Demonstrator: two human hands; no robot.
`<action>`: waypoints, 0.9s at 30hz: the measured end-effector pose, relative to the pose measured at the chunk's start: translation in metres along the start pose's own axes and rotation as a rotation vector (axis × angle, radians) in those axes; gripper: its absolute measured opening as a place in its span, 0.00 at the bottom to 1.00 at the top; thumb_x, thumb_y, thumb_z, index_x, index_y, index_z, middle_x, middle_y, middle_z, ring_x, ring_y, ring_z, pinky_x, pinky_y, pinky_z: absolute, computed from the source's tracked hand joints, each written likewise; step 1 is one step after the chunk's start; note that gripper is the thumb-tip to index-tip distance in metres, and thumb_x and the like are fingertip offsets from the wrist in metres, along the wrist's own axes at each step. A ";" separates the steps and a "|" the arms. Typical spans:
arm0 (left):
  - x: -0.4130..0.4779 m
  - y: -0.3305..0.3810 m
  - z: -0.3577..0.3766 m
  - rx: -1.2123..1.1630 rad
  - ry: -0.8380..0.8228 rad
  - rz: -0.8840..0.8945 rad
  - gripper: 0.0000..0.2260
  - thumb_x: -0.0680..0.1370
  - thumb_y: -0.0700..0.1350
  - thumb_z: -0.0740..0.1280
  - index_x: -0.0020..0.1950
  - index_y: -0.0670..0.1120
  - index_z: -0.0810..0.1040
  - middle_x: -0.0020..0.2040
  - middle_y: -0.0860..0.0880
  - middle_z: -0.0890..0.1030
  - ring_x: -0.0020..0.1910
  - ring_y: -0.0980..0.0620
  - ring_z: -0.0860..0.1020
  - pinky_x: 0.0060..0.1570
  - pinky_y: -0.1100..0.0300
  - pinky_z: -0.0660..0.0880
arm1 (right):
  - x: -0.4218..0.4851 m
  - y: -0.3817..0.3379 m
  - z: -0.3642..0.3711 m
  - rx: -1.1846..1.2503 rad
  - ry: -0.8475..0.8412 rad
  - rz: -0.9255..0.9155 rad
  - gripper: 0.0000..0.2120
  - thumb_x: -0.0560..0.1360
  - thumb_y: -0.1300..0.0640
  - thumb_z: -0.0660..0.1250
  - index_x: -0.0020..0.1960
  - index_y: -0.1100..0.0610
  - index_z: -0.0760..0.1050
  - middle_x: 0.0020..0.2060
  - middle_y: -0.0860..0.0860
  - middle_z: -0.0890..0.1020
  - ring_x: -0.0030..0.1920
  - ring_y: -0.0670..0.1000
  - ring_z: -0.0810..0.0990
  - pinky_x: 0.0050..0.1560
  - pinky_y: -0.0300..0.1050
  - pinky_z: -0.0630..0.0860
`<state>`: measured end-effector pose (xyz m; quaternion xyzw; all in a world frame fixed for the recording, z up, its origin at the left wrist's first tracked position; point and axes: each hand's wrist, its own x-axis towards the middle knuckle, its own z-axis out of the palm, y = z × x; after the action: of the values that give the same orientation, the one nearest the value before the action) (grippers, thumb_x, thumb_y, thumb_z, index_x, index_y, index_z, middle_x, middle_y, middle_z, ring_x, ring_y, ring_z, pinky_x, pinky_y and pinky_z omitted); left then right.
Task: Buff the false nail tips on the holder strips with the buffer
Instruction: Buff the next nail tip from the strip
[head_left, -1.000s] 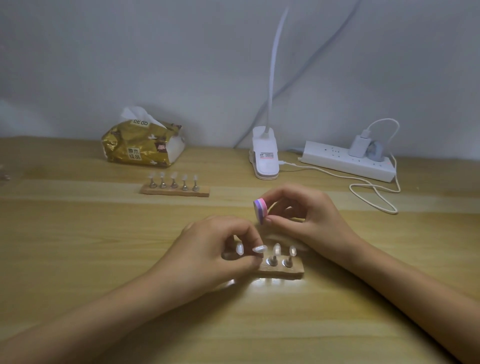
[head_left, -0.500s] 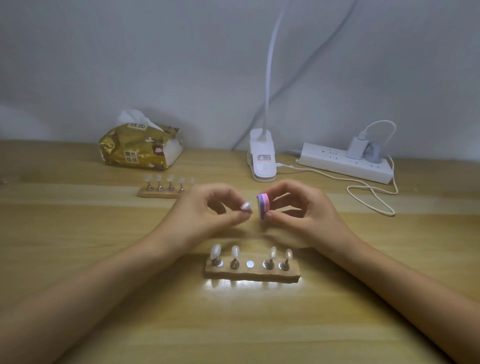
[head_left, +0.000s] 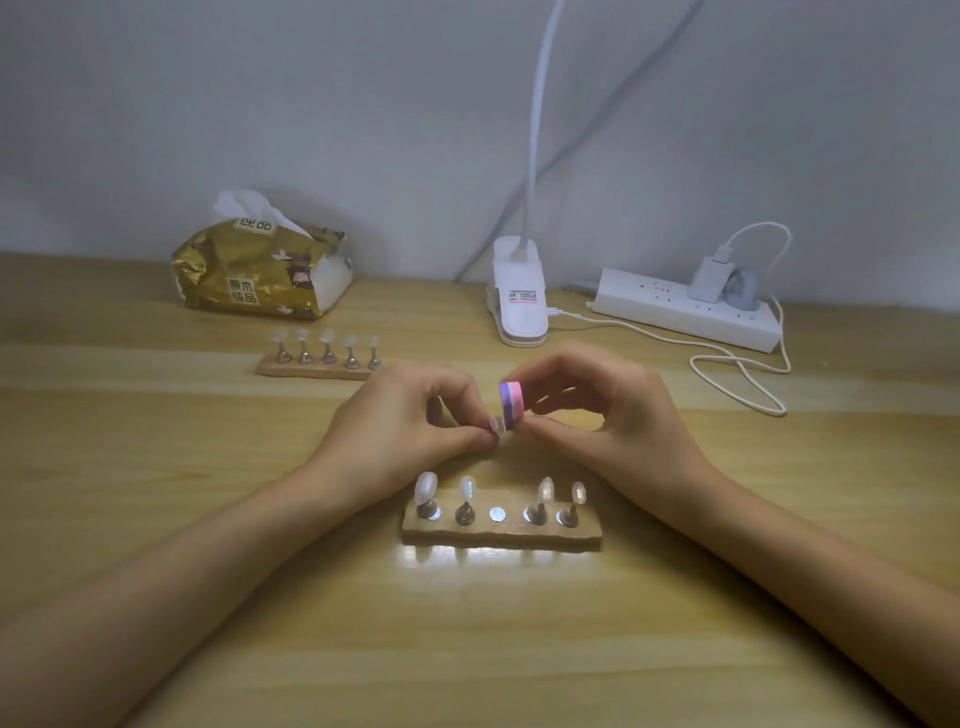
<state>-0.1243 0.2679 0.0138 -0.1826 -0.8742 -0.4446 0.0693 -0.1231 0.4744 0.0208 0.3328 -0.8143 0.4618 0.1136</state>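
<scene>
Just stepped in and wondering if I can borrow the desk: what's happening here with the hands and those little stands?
A person is buffing false nails. The left hand pinches a small pale nail tip against the pink-and-purple round buffer held by the right hand. Below them, the near wooden holder strip carries four tips, its middle magnet spot bare. A second wooden strip farther back holds five.

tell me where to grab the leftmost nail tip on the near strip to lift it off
Pinch the metal stem under the leftmost nail tip, not the tip itself, coming from above and the front. It stands upright on a small base on the near strip, open on its left, with the next stand close on its right.
</scene>
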 end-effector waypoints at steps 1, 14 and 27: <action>0.000 0.000 0.000 0.002 0.005 0.005 0.07 0.62 0.55 0.73 0.37 0.58 0.81 0.34 0.59 0.80 0.31 0.59 0.73 0.42 0.47 0.76 | 0.000 0.000 0.000 -0.020 -0.001 -0.021 0.06 0.74 0.65 0.75 0.50 0.61 0.82 0.45 0.50 0.84 0.47 0.51 0.84 0.51 0.50 0.82; 0.000 -0.001 0.001 -0.013 -0.016 0.041 0.07 0.64 0.55 0.73 0.37 0.53 0.81 0.36 0.61 0.79 0.32 0.58 0.74 0.42 0.45 0.76 | 0.000 -0.002 0.002 -0.111 0.020 -0.120 0.05 0.74 0.65 0.75 0.50 0.63 0.83 0.44 0.52 0.84 0.46 0.51 0.83 0.51 0.49 0.81; 0.001 -0.003 0.001 -0.019 -0.019 0.025 0.06 0.63 0.54 0.73 0.37 0.55 0.81 0.36 0.61 0.80 0.31 0.61 0.74 0.43 0.48 0.76 | 0.000 0.001 -0.001 -0.135 0.051 -0.095 0.05 0.74 0.64 0.75 0.50 0.63 0.84 0.43 0.54 0.83 0.45 0.49 0.83 0.52 0.47 0.81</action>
<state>-0.1261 0.2678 0.0113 -0.1984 -0.8682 -0.4503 0.0649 -0.1240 0.4761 0.0208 0.3508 -0.8238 0.4082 0.1781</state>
